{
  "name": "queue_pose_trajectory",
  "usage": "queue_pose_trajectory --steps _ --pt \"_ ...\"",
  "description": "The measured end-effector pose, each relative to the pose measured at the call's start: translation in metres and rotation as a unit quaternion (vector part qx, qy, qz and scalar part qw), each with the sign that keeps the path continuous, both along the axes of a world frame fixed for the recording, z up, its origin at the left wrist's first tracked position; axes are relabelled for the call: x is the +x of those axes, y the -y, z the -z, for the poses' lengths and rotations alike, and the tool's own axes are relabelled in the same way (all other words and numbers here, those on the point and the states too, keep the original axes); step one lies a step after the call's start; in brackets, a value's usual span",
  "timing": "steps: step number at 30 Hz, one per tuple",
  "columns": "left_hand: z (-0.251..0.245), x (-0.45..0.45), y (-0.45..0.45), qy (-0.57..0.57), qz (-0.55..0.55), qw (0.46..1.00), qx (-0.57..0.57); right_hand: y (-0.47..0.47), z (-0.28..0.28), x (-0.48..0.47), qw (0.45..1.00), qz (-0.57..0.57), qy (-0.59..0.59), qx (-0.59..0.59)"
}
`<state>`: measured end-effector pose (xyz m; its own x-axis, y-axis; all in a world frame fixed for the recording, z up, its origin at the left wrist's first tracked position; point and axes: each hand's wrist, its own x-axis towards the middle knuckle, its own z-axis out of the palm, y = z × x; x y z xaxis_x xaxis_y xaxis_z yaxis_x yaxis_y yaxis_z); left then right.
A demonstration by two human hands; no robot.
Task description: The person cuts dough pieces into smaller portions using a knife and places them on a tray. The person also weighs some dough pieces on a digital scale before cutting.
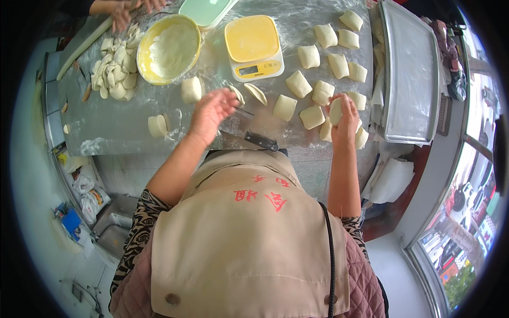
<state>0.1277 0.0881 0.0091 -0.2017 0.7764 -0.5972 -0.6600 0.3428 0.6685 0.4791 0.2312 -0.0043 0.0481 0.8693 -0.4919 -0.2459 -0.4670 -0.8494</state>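
My right hand (346, 119) grips a dough piece (336, 112) at the right side of the metal worktable (107, 119). Around it lie several pillow-shaped dough pieces (299, 84). My left hand (212, 113) is blurred, held over the table with its fingers apart and nothing seen in it. By its fingertips are two thin dough slices (255, 94). Just beyond that hand sits another dough block (191, 90), and a shorter one (158, 125) lies to its left. A knife with a black handle (261, 141) rests at the near edge, its blade partly hidden by my left arm.
A yellow-topped digital scale (252, 43) stands beyond the slices, beside a yellow bowl of flour (175, 49). Left of the bowl is a heap of dough scraps (117, 71). Another person's hands (121, 16) touch a long pale roll (85, 45). Metal trays (411, 75) flank the table's right.
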Motion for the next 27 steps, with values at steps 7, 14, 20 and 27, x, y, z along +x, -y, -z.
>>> queue_pose_trajectory --steps 7,14,20,27 --pt "0.015 -0.075 0.014 -0.202 -0.145 0.969 -0.007 -0.040 0.067 0.003 0.807 -0.082 0.524 0.261" --pt "0.037 -0.099 0.038 -0.462 -0.142 0.875 0.032 -0.036 0.053 -0.005 0.768 -0.135 0.559 0.280" --pt "0.040 -0.094 0.031 -0.723 0.154 0.671 0.064 0.011 -0.006 -0.057 0.730 -0.213 0.529 0.376" --pt "0.041 -0.114 0.029 -0.678 0.190 0.709 0.033 0.128 0.004 -0.145 0.592 -0.593 0.440 0.322"
